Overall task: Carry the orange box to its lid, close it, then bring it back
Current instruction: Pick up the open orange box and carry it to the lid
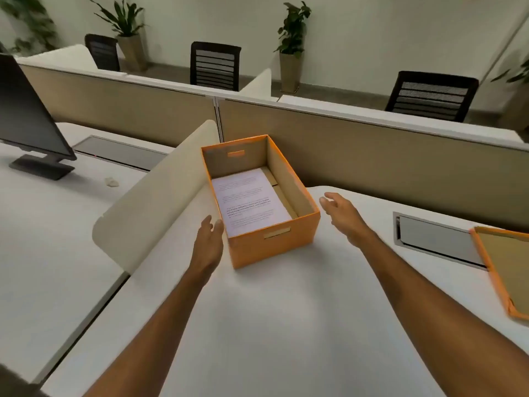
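An open orange box (274, 245) stands on the white desk (286, 325), with printed sheets of paper (249, 204) lying flat inside it. Its orange lid (503, 270) lies upside down at the desk's right edge, partly cut off by the frame. My left hand (209, 242) is open just beside the box's near left corner, fingers close to the wall. My right hand (340, 213) is open to the right of the box, a short gap away from its side. Neither hand holds anything.
A cream curved divider (148, 202) rises just left of the box. A beige partition (400, 167) runs behind the desk. A monitor (25, 116) stands on the left desk. A metal cable hatch (435, 239) is set into the desk near the lid. Black chairs and potted plants stand beyond.
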The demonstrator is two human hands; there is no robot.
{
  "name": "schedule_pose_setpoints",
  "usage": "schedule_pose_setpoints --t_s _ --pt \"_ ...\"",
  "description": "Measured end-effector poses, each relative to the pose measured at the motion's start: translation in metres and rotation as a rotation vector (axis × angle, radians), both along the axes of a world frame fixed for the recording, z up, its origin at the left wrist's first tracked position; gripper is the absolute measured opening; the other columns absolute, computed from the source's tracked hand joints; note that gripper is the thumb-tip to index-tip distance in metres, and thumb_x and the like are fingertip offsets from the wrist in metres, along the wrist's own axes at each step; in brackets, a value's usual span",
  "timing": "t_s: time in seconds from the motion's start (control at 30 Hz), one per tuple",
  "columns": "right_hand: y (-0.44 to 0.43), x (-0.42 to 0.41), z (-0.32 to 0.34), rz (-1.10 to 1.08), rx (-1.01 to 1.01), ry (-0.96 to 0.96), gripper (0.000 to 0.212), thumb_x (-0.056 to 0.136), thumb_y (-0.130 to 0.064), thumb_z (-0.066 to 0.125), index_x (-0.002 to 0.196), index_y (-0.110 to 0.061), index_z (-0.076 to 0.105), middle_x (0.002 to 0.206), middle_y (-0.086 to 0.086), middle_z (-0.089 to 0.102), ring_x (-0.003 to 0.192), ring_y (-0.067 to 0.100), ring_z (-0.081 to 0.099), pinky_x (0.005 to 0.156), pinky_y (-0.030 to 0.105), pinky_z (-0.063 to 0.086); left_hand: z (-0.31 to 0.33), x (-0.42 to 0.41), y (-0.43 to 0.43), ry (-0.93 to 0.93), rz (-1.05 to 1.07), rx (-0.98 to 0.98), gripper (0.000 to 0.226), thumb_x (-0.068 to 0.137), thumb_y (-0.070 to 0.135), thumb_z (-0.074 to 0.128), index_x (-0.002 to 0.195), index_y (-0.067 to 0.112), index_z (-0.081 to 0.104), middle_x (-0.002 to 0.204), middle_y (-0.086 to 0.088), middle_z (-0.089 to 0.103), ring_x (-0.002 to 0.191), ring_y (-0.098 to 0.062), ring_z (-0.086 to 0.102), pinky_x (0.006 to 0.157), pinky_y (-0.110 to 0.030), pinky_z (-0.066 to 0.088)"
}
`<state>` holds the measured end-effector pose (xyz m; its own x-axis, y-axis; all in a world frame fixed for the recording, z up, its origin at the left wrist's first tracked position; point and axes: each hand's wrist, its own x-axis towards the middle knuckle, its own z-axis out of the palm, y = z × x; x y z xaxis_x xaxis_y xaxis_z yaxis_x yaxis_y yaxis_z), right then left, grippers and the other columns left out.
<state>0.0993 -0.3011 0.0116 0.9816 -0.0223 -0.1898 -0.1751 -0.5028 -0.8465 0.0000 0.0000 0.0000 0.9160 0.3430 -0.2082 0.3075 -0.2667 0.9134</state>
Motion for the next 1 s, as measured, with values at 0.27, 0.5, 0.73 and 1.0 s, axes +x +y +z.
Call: schedule_pose_setpoints --t_s 0.27,0.5,0.73,1.0 --pt "0.014 0.037 -0.016 0.044 0.169 0.198 0.048 0.101 -0.05 0.034 0.144 -0.029 0.042 0.145 0.001 0.047 0.125 0.025 0.048 0.095 0.045 0.044 -0.022 0.016 0.007 0.134 -0.036 -0.281 0.062 0.097 0.056 0.042 0.153 0.031 0.031 0.155 0.002 0.041 0.138 -0.03 0.042 0.109 -0.048 0.04" --pt "0.014 0.04 -0.025 0.065 0.327 0.278 0.038 0.102 -0.045 0.036 0.132 -0.029 0.054 0.122 0.0 0.062 0.11 0.023 0.058 0.086 0.045 0.049 -0.023 0.017 0.009 0.109 -0.09 -0.371 0.052 0.093 0.059 0.048 0.142 0.042 0.047 0.13 0.009 0.065 0.117 -0.02 0.062 0.1 -0.049 0.05" --pt "0.011 0.027 -0.022 0.014 0.344 0.246 0.022 0.102 -0.04 0.04 0.11 -0.041 0.061 0.107 -0.008 0.065 0.099 0.02 0.06 0.066 0.036 0.049 -0.02 0.014 0.015 0.104 -0.109 -0.37 0.048 0.093 0.049 0.056 0.141 0.038 0.052 0.121 0.009 0.072 0.108 -0.02 0.07 0.078 -0.036 0.059" --pt "-0.015 -0.025 -0.006 -0.039 0.351 0.166 0.023 0.102 -0.038 0.043 0.115 -0.039 0.061 0.108 -0.01 0.063 0.1 0.019 0.059 0.07 0.039 0.049 -0.008 -0.008 0.008 0.057 -0.205 -0.333 0.047 0.086 0.054 0.063 0.131 0.044 0.059 0.118 0.016 0.072 0.099 -0.017 0.074 0.077 -0.038 0.061"
